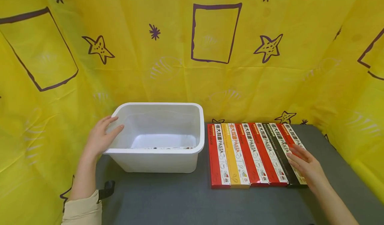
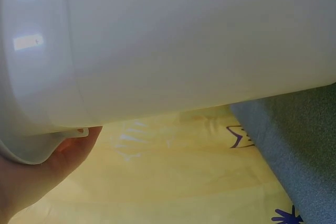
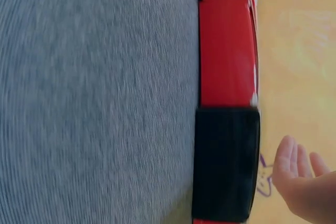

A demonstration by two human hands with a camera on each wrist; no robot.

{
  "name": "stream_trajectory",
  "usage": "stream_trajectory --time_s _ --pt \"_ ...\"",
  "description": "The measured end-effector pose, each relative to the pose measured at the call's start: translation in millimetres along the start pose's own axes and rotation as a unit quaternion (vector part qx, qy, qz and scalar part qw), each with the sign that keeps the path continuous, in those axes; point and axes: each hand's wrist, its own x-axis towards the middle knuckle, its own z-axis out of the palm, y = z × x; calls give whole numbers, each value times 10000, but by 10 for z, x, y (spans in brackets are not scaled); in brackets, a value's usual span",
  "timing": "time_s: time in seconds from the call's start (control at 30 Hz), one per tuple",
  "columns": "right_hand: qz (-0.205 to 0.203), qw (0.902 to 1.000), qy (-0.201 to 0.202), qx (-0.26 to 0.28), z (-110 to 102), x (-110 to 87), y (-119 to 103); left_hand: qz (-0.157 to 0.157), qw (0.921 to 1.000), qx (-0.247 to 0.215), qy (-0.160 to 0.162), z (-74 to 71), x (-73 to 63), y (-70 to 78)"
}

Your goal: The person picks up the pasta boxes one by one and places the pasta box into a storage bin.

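Red, yellow and black pasta boxes (image 1: 255,155) lie so snugly on the worktop (image 1: 156,201) that the right hand (image 1: 309,168), empty and loose-fingered at their right end, could drag neighbours askew (the left hand (image 1: 102,136) grips the white tub (image 1: 156,161) by its rim).

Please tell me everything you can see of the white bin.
The white bin is deep, open-topped and roughly rectangular, with rounded corners, a thick turned-out rim and walls narrowing toward the base. It looks like smooth, slightly glossy plastic; the left wrist view shows a small loop under the rim. It stands upright on the dark grey table, left of the pasta boxes. The left hand rests on its left rim. Inside, a printed sliver shows past the front rim.
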Motion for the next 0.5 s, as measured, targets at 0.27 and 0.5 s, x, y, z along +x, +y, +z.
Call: stream_trajectory --time_s 0.27,0.5 --pt "15 9984 264 497 -240 -56 -31 9 10000 32 5 -5 -1 2" --pt "-176 9970 427 625 -473 -111 -6 -4 10000 21 -14 -4 6 -3"
